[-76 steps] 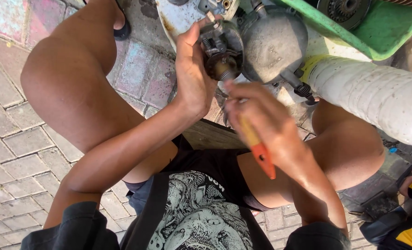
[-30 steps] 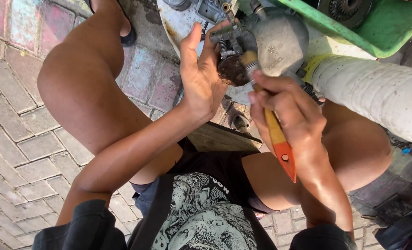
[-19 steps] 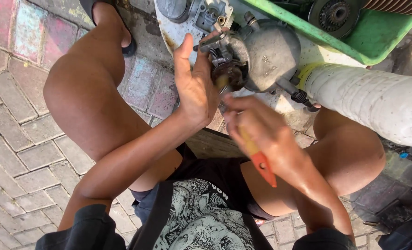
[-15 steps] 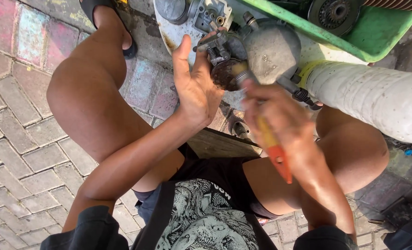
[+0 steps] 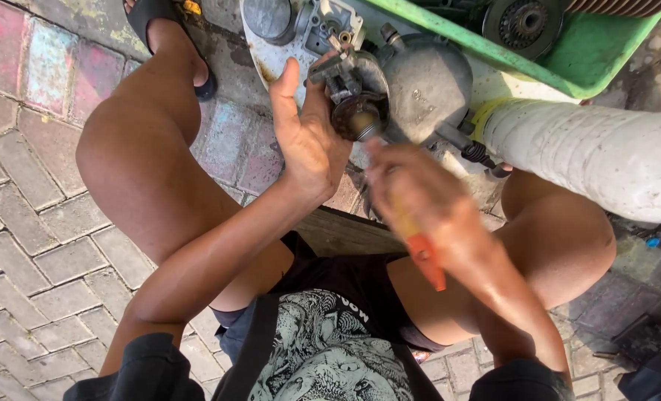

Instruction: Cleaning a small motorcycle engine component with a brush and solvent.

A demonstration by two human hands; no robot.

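At upper centre my left hand (image 5: 308,141) clamps the carburetor (image 5: 351,93), my blurred right hand (image 5: 416,197) grips what looks like an orange-handled brush (image 5: 418,249), with a grey housing (image 5: 427,82), white pipe (image 5: 590,156) and green tray (image 5: 590,56) crowding right.

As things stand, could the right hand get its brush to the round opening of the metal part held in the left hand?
Probably yes. The right hand grips the orange-handled brush just below the metal part, which the left hand holds with its opening facing it; nothing lies between.
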